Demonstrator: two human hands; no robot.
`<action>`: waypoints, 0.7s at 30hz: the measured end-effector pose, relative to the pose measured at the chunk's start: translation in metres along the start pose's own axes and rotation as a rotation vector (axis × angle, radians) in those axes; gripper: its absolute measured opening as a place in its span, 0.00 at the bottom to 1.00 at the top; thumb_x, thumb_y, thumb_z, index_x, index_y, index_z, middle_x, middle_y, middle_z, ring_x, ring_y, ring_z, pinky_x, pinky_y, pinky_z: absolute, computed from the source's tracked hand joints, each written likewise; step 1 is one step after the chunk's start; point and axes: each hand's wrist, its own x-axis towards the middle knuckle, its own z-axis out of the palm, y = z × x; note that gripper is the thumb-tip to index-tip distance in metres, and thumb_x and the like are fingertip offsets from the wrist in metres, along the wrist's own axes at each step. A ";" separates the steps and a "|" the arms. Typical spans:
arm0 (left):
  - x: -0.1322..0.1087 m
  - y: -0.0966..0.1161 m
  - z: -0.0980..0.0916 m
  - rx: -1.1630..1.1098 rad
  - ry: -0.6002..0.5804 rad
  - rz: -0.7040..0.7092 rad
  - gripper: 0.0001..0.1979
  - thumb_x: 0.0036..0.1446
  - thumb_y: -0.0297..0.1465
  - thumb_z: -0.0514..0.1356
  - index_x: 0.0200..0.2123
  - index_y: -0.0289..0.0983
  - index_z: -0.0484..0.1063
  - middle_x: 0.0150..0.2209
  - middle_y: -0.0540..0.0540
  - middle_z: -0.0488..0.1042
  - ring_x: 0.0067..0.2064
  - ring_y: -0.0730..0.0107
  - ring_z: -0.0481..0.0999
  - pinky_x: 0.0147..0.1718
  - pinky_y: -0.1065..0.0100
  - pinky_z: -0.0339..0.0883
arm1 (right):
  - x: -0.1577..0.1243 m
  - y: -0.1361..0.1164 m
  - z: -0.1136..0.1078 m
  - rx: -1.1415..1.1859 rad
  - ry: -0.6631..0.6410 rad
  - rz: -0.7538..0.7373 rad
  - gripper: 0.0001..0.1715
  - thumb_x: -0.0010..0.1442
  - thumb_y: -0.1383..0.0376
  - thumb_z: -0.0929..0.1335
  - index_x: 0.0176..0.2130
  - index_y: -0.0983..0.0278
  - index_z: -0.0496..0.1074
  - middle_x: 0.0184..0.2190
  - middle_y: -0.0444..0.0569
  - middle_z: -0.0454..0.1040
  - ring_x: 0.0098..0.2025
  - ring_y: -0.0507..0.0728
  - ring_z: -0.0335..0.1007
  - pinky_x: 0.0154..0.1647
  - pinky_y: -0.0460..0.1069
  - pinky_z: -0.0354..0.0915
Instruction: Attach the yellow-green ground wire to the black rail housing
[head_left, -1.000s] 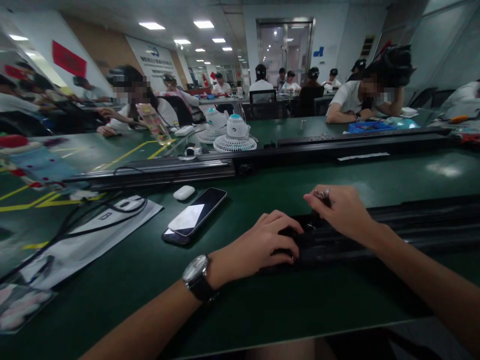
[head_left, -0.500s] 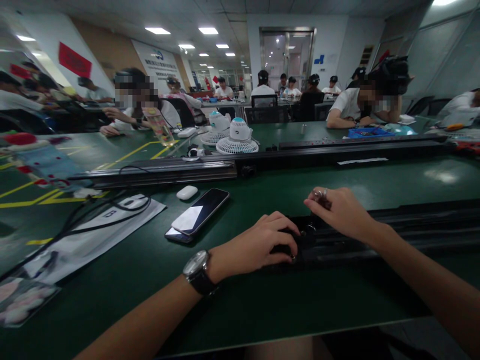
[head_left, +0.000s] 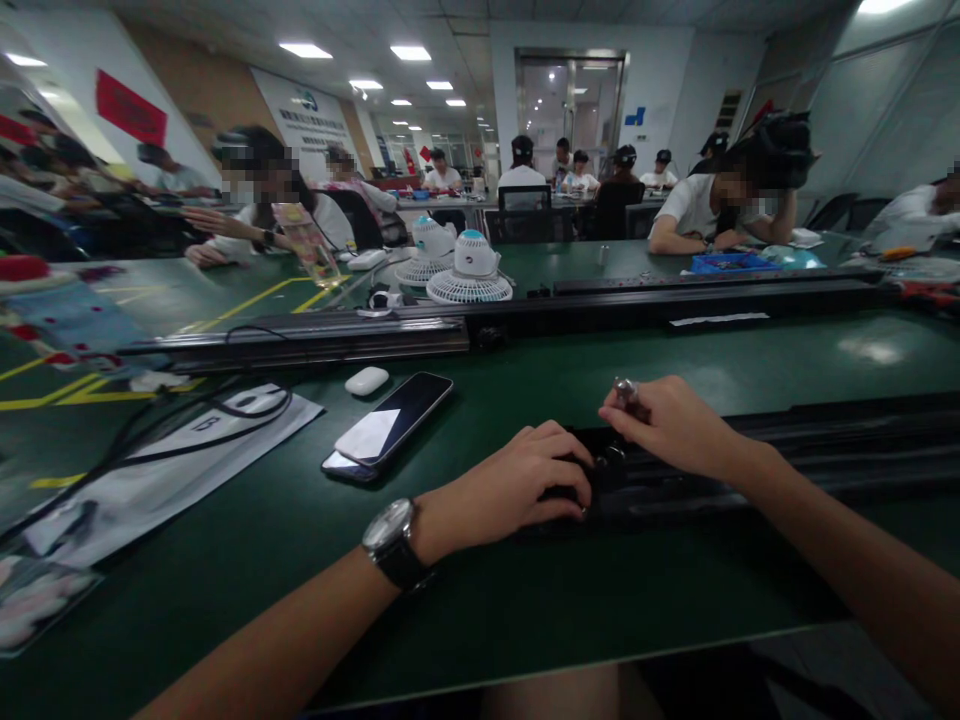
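My left hand [head_left: 529, 478], with a watch [head_left: 391, 530] on its wrist, has its fingers curled over the near-left end of a long black rail [head_left: 750, 465]. A small shiny round part [head_left: 613, 456] shows on the rail just right of those fingertips. Above that same end hovers my right hand [head_left: 667, 422], thumb and fingers closed around a small silvery metal piece [head_left: 624, 390]. Its exact kind is too small to make out, and the fingers cover part of it.
Two phones [head_left: 390, 425], one on the other, and a white earbud case [head_left: 367, 381] lie left of my hands. Further left are a white paper [head_left: 247, 430] and black cables. Long rails [head_left: 675, 298] and white fans [head_left: 471, 270] stand across the table. Other people sit beyond.
My right hand has shifted slightly left and turned a little over the rail's end, still holding the metal piece. My left hand stays on the rail. The whole view has shifted slightly.
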 end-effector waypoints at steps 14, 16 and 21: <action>-0.003 0.002 -0.005 -0.022 -0.007 -0.015 0.04 0.62 0.32 0.65 0.41 0.41 0.77 0.51 0.47 0.73 0.56 0.63 0.67 0.55 0.60 0.62 | -0.002 -0.011 0.005 0.133 0.044 0.050 0.10 0.68 0.64 0.66 0.37 0.64 0.75 0.23 0.43 0.78 0.23 0.53 0.76 0.27 0.46 0.67; -0.004 0.002 -0.006 -0.016 -0.016 -0.014 0.04 0.62 0.32 0.65 0.41 0.41 0.77 0.51 0.47 0.72 0.56 0.63 0.67 0.55 0.61 0.62 | -0.003 -0.011 0.005 0.115 0.045 0.038 0.09 0.68 0.65 0.66 0.36 0.63 0.74 0.23 0.43 0.77 0.23 0.53 0.75 0.26 0.46 0.66; -0.004 0.002 -0.006 0.001 -0.028 -0.027 0.04 0.63 0.32 0.64 0.41 0.41 0.77 0.52 0.46 0.72 0.55 0.63 0.67 0.54 0.61 0.61 | -0.005 -0.010 0.007 0.127 0.006 0.028 0.09 0.68 0.66 0.65 0.35 0.63 0.73 0.23 0.42 0.76 0.23 0.52 0.75 0.26 0.45 0.65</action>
